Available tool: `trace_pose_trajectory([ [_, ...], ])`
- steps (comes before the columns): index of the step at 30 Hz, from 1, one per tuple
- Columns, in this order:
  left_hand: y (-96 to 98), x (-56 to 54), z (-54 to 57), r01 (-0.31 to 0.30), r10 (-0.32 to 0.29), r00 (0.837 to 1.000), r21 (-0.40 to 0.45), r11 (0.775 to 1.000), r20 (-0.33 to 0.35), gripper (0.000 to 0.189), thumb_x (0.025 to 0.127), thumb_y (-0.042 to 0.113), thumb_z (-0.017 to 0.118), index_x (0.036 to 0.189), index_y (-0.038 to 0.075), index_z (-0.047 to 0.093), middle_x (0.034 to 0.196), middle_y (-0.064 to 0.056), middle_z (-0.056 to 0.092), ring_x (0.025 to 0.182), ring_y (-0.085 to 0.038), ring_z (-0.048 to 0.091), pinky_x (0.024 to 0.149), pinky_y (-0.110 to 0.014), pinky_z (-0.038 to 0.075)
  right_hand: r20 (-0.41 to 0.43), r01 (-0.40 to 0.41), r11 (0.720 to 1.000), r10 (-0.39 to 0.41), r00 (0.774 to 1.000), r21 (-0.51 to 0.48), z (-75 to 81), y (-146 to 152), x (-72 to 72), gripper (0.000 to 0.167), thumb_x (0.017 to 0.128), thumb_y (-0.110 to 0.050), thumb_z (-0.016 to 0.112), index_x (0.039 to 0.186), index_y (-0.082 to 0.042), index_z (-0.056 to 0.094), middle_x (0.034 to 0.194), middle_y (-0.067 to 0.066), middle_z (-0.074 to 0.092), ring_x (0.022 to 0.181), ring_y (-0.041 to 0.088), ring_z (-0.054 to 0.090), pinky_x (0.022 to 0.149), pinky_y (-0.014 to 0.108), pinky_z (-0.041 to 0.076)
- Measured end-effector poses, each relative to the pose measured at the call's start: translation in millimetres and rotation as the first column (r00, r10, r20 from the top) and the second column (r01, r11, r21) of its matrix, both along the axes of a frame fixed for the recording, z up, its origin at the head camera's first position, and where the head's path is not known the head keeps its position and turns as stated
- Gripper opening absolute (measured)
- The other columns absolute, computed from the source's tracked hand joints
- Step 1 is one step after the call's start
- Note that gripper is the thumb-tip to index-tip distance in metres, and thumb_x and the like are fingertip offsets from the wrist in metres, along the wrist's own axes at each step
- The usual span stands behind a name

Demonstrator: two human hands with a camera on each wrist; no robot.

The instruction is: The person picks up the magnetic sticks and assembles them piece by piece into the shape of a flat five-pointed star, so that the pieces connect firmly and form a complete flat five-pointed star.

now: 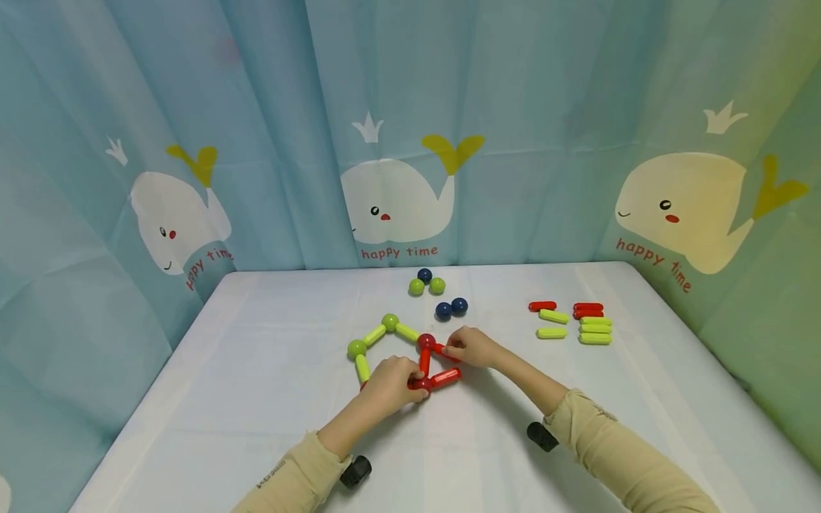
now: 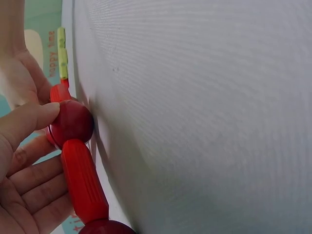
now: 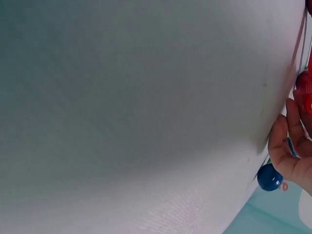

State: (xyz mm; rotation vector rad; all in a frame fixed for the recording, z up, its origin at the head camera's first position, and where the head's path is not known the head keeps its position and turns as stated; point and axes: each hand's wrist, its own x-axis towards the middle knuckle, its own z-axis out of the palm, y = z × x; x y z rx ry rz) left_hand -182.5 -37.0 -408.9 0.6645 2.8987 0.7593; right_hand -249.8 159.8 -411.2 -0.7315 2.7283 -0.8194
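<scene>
A ring of rods and balls lies on the table, with green balls (image 1: 356,349) and yellow-green rods (image 1: 375,335) on its left and red pieces on its right. My left hand (image 1: 387,388) pinches the near red ball (image 1: 424,385), thumb pressing on it in the left wrist view. A red rod (image 2: 85,180) joins that ball to another red ball (image 2: 107,227). From the near ball a red rod (image 1: 446,377) juts rightward. My right hand (image 1: 474,348) pinches a red rod (image 1: 440,349) at the far red ball (image 1: 426,342); its fingers cover the rod's outer part.
Behind the ring sit two dark blue balls (image 1: 452,308), and farther back two green balls (image 1: 417,287) with another blue one (image 1: 425,275). Loose red rods (image 1: 588,307) and several yellow-green rods (image 1: 595,330) lie at right. A whale-print curtain (image 1: 545,178) surrounds the table.
</scene>
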Motion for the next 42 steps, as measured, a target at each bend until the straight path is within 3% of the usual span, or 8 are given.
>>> trace_pose_trajectory([
  [15, 1.3, -0.9, 1.0, 0.001, -0.001, 1.000, -0.006, 1.000, 0.014, 0.014, 0.076, 0.020, 0.079, 0.077, 0.008, 0.070, 0.068, 0.004, 0.061, 0.061, -0.007, 0.043, 0.058, -0.019, 0.037, 0.086, 0.005, 1.000, -0.004, 0.996, -0.011, -0.7, 1.5, 0.6, 0.023, 0.091, -0.015, 0.056, 0.086, 0.004, 0.067, 0.063, -0.001, 0.054, 0.060, 0.008, 0.044, 0.057, 0.020, 0.037],
  [19, 1.9, -1.1, 1.1, 0.002, -0.002, 1.000, 0.005, 1.000, 0.017, 0.017, 0.076, 0.020, 0.079, 0.084, 0.006, 0.072, 0.073, 0.002, 0.066, 0.063, -0.007, 0.046, 0.060, -0.020, 0.040, 0.185, 0.093, 0.993, -0.080, 0.980, -0.067, 2.7, 3.7, -3.6, 0.026, 0.094, -0.018, 0.053, 0.093, 0.005, 0.066, 0.067, 0.002, 0.056, 0.062, 0.010, 0.047, 0.059, 0.021, 0.041],
  [23, 0.7, -0.6, 0.4, -0.008, 0.008, 1.000, 0.001, 1.000, 0.015, 0.016, 0.076, 0.020, 0.079, 0.083, 0.007, 0.072, 0.073, 0.002, 0.065, 0.065, -0.008, 0.046, 0.061, -0.021, 0.040, 0.229, 0.206, 0.968, -0.170, 0.958, -0.143, 4.6, 4.9, -10.2, 0.026, 0.095, -0.017, 0.053, 0.095, 0.006, 0.063, 0.072, 0.008, 0.058, 0.064, 0.013, 0.051, 0.060, 0.021, 0.046],
  [27, 0.6, -0.2, 0.0, -0.009, 0.009, 1.000, 0.001, 1.000, 0.009, 0.015, 0.076, 0.020, 0.079, 0.081, 0.007, 0.072, 0.072, 0.003, 0.064, 0.064, -0.008, 0.045, 0.060, -0.020, 0.039, 0.106, 0.276, 0.946, -0.261, 0.959, -0.172, 4.1, 9.4, -17.9, 0.021, 0.093, -0.013, 0.055, 0.093, 0.007, 0.063, 0.076, 0.012, 0.061, 0.064, 0.014, 0.053, 0.058, 0.021, 0.044],
  [31, 1.4, -0.1, 0.5, -0.002, 0.002, 1.000, 0.017, 1.000, 0.014, 0.014, 0.076, 0.019, 0.078, 0.080, 0.007, 0.071, 0.069, 0.003, 0.062, 0.061, -0.007, 0.042, 0.057, -0.019, 0.037, -0.061, 0.331, 0.919, -0.350, 0.935, -0.213, 2.6, 16.0, -27.4, 0.015, 0.090, -0.007, 0.057, 0.093, 0.006, 0.063, 0.083, 0.018, 0.064, 0.069, 0.020, 0.056, 0.059, 0.026, 0.044],
  [36, 1.8, -0.2, 1.0, -0.006, 0.006, 1.000, 0.026, 1.000, 0.019, 0.014, 0.076, 0.018, 0.078, 0.074, 0.009, 0.068, 0.066, 0.005, 0.057, 0.060, -0.007, 0.041, 0.056, -0.019, 0.035, -0.191, 0.319, 0.921, -0.362, 0.912, -0.224, 3.4, 24.3, -41.2, 0.017, 0.087, -0.001, 0.058, 0.101, 0.008, 0.062, 0.095, 0.026, 0.061, 0.077, 0.030, 0.059, 0.070, 0.039, 0.048],
  [42, 1.0, -0.4, -0.6, -0.017, 0.017, 1.000, 0.017, 1.000, 0.026, 0.014, 0.076, 0.019, 0.078, 0.080, 0.008, 0.071, 0.069, 0.005, 0.059, 0.062, -0.008, 0.042, 0.057, -0.019, 0.036, -0.247, 0.312, 0.937, -0.343, 0.906, -0.156, 2.7, 25.3, -51.1, 0.032, 0.086, 0.000, 0.059, 0.117, 0.008, 0.056, 0.118, 0.031, 0.051, 0.103, 0.045, 0.053, 0.090, 0.054, 0.044],
])
